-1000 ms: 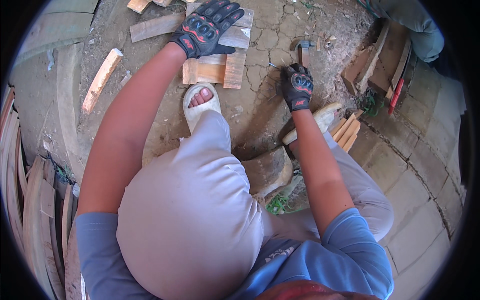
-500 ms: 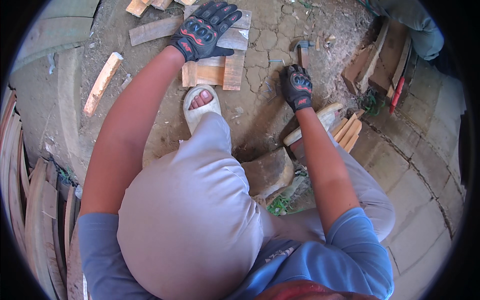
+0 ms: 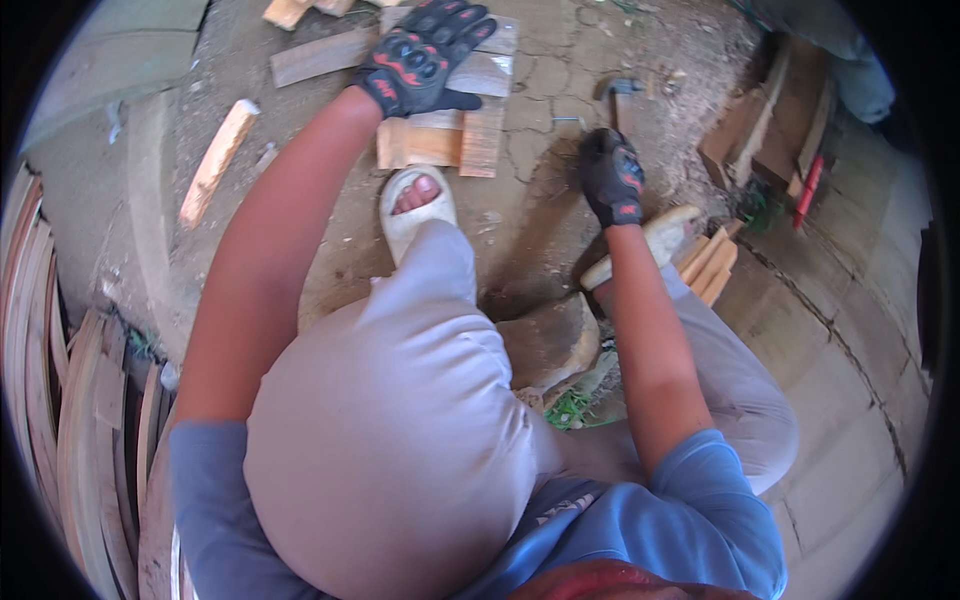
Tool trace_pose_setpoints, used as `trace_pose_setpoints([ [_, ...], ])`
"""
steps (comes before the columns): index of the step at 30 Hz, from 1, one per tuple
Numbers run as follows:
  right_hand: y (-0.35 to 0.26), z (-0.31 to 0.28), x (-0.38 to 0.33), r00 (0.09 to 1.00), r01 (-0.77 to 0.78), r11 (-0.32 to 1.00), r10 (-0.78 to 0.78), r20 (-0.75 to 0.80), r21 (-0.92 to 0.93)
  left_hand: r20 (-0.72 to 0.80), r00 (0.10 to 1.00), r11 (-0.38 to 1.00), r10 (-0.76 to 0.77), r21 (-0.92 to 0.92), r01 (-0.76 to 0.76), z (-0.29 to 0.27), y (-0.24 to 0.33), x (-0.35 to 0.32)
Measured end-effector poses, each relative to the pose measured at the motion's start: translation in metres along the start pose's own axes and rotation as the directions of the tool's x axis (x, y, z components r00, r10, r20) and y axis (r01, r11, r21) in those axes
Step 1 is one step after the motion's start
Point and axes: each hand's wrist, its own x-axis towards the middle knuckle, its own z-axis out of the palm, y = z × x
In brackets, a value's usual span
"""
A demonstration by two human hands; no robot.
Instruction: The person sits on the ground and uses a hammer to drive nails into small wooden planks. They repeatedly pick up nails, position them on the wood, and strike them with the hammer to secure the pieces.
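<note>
My left hand [image 3: 418, 62], in a black glove with red trim, lies spread over a small panel of wooden boards [image 3: 484, 135] on the dirt ground. Its palm covers part of the boards. My right hand [image 3: 612, 178], in a matching glove, is low over the ground with its fingers curled under. Just beyond its knuckles is a hammer [image 3: 624, 104], its head pointing away and its handle running down to the glove. The lower handle is hidden, so a grip on it does not show. A nail [image 3: 569, 120] lies left of the hammer.
My sandalled foot [image 3: 418, 210] stands just below the panel. A loose wood strip [image 3: 218, 163] is on the left, beside stacked planks [image 3: 85, 430]. Thick timber pieces [image 3: 745, 130], a red tool [image 3: 810, 190] and a person's trouser leg [image 3: 858, 75] are at right. A log chunk [image 3: 548, 345] sits between my legs.
The whole view has shifted slightly right and is blurrier. Both hands keep about the same places over panel and ground. Nails seen left of my right hand earlier no longer show clearly.
</note>
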Motion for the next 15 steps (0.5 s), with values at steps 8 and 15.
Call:
trace_pose_setpoints([
  [8, 0.004, -0.007, -0.028, 0.996, -0.086, 0.983, 0.087, 0.002, 0.161, -0.253, 0.845, 0.877, -0.471, -0.028, 0.48, -0.071, -0.035, -0.122],
  [15, 0.014, 0.013, -0.037, 0.979, -0.164, 0.965, 0.135, 0.151, 0.205, 0.408, 0.005, 0.115, -0.913, 0.245, 0.963, -0.06, 0.026, -0.238],
])
